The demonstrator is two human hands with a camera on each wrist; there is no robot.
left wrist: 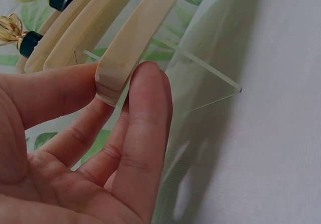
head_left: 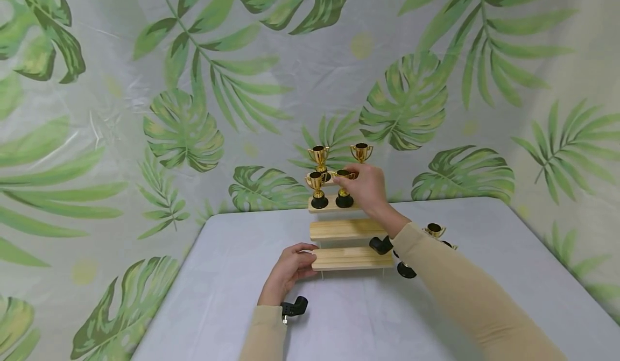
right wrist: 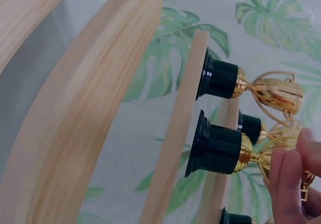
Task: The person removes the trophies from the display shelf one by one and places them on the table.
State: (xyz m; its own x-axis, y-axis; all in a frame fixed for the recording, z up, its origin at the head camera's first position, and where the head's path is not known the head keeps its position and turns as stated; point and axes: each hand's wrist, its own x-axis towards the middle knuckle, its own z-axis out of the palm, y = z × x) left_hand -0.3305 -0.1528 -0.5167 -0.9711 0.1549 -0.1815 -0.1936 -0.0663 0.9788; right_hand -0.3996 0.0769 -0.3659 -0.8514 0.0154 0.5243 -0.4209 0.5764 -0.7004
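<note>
In the head view my right hand (head_left: 368, 189) pinches a small trophy (head_left: 344, 199) by its gold cup, over the second shelf from the top of a tiered wooden stand. Its black base (right wrist: 215, 148) is right at the shelf's edge in the right wrist view. Another trophy (head_left: 317, 189) stands upright just left of it. Two more, a left one (head_left: 319, 157) and a right one (head_left: 361, 152), are on the top shelf. My left hand (head_left: 290, 267) grips the left end of the lowest shelf (head_left: 353, 259), thumb and fingers on opposite faces in the left wrist view.
A bare middle shelf (head_left: 344, 229) lies between the lowest and the trophy-bearing ones. Clear thin supports (left wrist: 210, 71) hold up the stand. To its right, more trophies (head_left: 434, 231) are on the white table (head_left: 232, 275), partly hidden by my right sleeve. A leaf-patterned curtain (head_left: 310, 70) hangs behind.
</note>
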